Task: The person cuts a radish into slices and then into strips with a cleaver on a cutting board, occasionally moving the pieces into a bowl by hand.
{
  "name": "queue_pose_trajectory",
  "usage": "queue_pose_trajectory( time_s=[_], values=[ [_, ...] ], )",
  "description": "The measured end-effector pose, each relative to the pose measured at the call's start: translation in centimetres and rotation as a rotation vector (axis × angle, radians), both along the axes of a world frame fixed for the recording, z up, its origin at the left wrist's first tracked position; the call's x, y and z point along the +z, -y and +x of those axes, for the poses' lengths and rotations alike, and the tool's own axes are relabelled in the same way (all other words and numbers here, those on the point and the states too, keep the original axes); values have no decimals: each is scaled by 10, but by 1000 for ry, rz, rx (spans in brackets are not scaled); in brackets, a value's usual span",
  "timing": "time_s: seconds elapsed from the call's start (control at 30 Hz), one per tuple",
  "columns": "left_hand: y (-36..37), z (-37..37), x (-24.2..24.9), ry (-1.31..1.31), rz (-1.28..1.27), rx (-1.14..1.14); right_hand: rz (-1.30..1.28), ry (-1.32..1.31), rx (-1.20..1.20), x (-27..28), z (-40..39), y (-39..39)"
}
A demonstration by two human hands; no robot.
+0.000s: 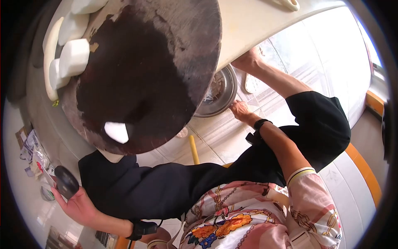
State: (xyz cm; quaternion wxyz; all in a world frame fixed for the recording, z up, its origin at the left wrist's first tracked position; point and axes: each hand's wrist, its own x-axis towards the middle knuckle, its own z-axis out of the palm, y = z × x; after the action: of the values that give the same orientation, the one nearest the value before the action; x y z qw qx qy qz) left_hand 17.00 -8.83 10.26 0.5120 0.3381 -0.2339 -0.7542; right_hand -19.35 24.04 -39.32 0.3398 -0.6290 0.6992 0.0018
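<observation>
My left hand (pixel 78 207), low on the left, is closed around a knife (pixel 66 182). Its thick black rounded handle faces me; the blade is mostly out of sight. Down by the floor, the fingers of my right hand (pixel 240 111) are closed at the rim of a round metal basin (pixel 215 111), with something pale and crumpled inside. On the round, dark, wet chopping board (pixel 195 41) lies a white radish piece (pixel 116 132) near the front edge. Larger radish chunks (pixel 74 57) and a long white piece with a green tip (pixel 51 62) are at the board's left side.
The board rests on a pale countertop (pixel 244 29), its edge close to my legs. A yellow bar (pixel 193 149) stands between my knees over the tiled floor (pixel 207 141). Plastic bags (pixel 31 147) lie at the far left. A cream-coloured loop (pixel 291 4) lies at the top.
</observation>
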Motion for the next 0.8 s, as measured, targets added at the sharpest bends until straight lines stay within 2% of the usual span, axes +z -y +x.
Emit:
queue_pose_trajectory(
  time_s=[0.03, 0.13, 0.2, 0.27, 0.33, 0.4, 0.43, 0.47, 0.53, 0.6, 0.67, 0.8],
  values=[
    [-1, -5, 1, 5, 1, -6, -74, -11, 32, 1, 3, 2],
    [-1, -10, 4, 107, 0, 91, -43, 23, 144, 9, 3, 11],
    [2, 5, 5, 135, 6, -1, -130, -27, 109, -16, 15, 3],
    [5, 16, 5, 82, 14, -55, -8, -26, 124, -33, 22, -1],
    [5, 12, 6, 26, 24, -114, -36, -58, 141, -37, 26, -3],
    [-4, -11, 11, 303, -30, 88, -201, -103, 278, -36, 25, -5],
    [1, -6, 10, 300, -26, 80, -455, -194, 261, -16, 18, 3],
    [5, -1, 11, 311, -12, 82, -453, -195, 254, -2, 16, 8],
    [9, 3, 11, 323, -2, 80, -285, -171, 375, 9, 15, 15],
    [12, 9, 10, 137, 29, -48, -277, -148, 390, -5, 23, 11],
    [13, 18, 12, 178, 14, -8, -163, -91, 367, -15, 30, 6],
    [9, 1, 11, 203, 15, 59, -215, -164, 411, -9, 29, 8]
  ],
)
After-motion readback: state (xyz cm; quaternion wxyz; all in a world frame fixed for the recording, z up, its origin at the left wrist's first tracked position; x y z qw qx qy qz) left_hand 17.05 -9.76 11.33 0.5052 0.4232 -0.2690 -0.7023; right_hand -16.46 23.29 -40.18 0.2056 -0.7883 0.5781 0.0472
